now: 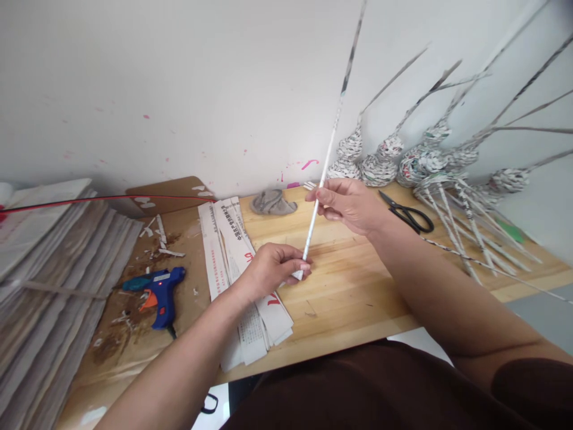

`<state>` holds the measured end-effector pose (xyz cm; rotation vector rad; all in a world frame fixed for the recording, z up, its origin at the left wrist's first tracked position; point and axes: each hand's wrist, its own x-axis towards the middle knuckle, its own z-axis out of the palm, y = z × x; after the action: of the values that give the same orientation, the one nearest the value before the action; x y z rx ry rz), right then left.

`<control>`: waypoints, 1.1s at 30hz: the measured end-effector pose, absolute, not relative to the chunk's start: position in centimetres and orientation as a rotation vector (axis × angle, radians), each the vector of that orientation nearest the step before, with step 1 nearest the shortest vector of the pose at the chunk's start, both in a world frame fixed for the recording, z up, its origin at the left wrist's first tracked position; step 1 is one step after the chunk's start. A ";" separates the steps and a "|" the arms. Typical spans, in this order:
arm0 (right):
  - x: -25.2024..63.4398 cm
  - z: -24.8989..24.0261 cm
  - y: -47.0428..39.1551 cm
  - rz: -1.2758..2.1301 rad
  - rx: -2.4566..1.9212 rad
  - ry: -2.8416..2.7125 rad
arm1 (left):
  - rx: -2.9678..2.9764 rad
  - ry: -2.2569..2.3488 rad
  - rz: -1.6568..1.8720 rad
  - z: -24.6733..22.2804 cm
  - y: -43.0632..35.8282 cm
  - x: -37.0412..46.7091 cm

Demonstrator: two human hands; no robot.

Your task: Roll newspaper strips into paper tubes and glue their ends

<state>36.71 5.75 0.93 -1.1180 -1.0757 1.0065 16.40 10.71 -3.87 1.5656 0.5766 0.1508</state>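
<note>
Left fingers (304, 266) pinch paper tube's (332, 140) lower end, right fingers (319, 194) pinch it higher. Scissors (409, 216) at 2 o'clock on worktop (344, 298).

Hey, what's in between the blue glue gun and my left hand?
In the head view, a spread of long printed paper strips lies between the glue gun and your left hand, with some bare brown surface nearer the gun.
</note>
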 end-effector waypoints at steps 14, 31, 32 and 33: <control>36.9 1.1 5.6 0.931 -1.196 -1.161 | 1.573 0.570 0.163 -4.2 11.0 16.4; 36.8 1.6 5.4 0.669 -1.225 -1.175 | 1.549 0.663 0.250 -3.3 12.0 16.0; 36.8 1.7 5.3 0.687 -1.222 -1.182 | 1.564 0.652 0.245 -3.2 12.1 16.0; 36.8 1.7 5.3 0.713 -1.221 -1.189 | 1.580 0.640 0.232 -3.2 12.1 15.9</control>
<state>36.80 5.28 1.74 -1.2210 -1.1889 0.7131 15.94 12.12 -3.19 1.5798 0.6399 0.2318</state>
